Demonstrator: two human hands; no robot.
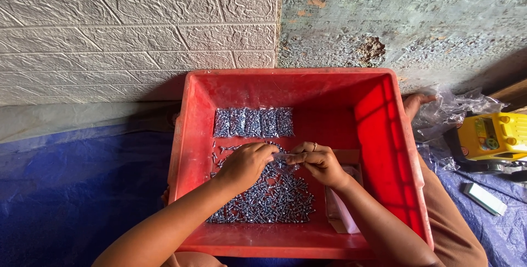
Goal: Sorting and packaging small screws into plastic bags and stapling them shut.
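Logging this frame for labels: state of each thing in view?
Red plastic tub: upright, open-topped.
Loose silver screws: heaped on the tub floor.
Small clear screw packets: filled, lined in a row.
Left hand: fingers pinching a small clear bag.
Right hand: pinching it too.
Crumpled clear plastic: outside the tub.

Glossy red plastic bin [384, 135]; shiny metal screws [274, 198]; rough plaster wall [406, 20].

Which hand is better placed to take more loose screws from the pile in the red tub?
Probably the left hand. It hovers directly over the pile of loose screws in the red tub. The right hand is at the pile's right edge, its fingers pinching a small clear bag with the left.
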